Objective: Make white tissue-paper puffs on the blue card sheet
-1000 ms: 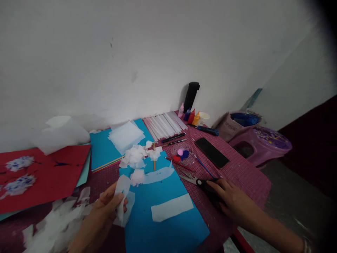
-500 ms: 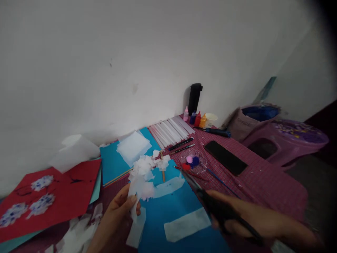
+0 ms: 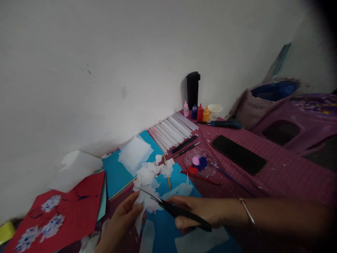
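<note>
My left hand point(image 3: 125, 214) pinches a strip of thin white paper point(image 3: 140, 203) between thumb and fingers. In my right hand point(image 3: 196, 211) is a pair of black-handled scissors point(image 3: 181, 213), its fingers through or around the handles. The slightly parted blades point left, at the upper edge of the held strip. Behind the strip, a heap of small cut white paper pieces point(image 3: 146, 175) lies on blue card point(image 3: 164, 225). More white strips rest on that card, one of them point(image 3: 201, 242) partly below my right hand.
A palette with paint point(image 3: 201, 163), a phone point(image 3: 238, 154), paint bottles point(image 3: 200, 114) and a black flask point(image 3: 193, 89) stand or lie rightward. White paper strips point(image 3: 172, 131) lie near the wall. Red card with painted blossoms point(image 3: 76, 211) is at left; a pink stool point(image 3: 300, 123) stands beyond the table.
My right hand has brought the scissors leftward from over the card's right edge to the strip in my left hand. The camera view has shifted somewhat.
</note>
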{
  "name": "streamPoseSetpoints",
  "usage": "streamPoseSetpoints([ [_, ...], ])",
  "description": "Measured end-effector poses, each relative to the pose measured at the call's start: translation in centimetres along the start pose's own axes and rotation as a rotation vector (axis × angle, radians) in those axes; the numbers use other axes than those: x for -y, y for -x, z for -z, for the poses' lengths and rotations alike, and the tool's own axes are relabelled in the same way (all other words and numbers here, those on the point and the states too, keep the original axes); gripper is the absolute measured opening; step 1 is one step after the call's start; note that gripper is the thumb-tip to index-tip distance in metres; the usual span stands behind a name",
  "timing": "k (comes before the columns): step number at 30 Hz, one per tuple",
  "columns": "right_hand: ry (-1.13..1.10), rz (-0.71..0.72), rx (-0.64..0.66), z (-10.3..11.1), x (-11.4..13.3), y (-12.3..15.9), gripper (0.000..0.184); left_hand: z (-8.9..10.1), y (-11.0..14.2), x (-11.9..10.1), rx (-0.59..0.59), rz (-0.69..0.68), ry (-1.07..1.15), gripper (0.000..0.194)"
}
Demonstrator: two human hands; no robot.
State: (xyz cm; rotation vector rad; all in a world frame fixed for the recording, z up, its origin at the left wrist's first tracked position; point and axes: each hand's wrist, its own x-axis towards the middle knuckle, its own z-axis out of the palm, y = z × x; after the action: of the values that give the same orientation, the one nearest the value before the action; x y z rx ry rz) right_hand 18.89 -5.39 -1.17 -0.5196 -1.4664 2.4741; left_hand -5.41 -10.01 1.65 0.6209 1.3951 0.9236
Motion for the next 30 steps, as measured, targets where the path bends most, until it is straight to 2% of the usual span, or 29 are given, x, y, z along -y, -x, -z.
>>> streamPoseSetpoints([
  [4,-0.078,-0.044,-0.025,0.2,0.4,-0.7,0.071,-0.5,-0.4,-0.6,0.029,-0.009,-0.031,0.034],
  [7,-0.104,-0.041,-0.046,0.3,0.9,-1.1,0.072,-0.4,-0.9,-1.2,0.066,-0.035,-0.048,0.03],
  [11,-0.132,-0.03,-0.1,0.4,1.1,-1.6,0.061,0.1,-1.8,-2.5,0.062,-0.05,-0.098,0.028],
  [14,-0.116,-0.011,-0.149,0.7,1.1,-2.0,0.052,0.4,-2.2,-3.2,0.039,-0.049,-0.085,0.034],
  [19,-0.105,0.005,-0.196,1.3,1.0,-2.8,0.044,1.4,-2.7,-2.6,0.003,0.012,-0.038,0.03],
  [23,-0.192,-0.023,-0.139,2.0,0.5,-3.5,0.051,2.0,-3.3,-2.4,-0.049,-0.031,-0.018,0.022],
  [30,-0.331,-0.04,-0.058,2.7,0.2,-3.4,0.053,1.1,-4.7,-5.5,-0.149,-0.134,-0.018,0.024],
])
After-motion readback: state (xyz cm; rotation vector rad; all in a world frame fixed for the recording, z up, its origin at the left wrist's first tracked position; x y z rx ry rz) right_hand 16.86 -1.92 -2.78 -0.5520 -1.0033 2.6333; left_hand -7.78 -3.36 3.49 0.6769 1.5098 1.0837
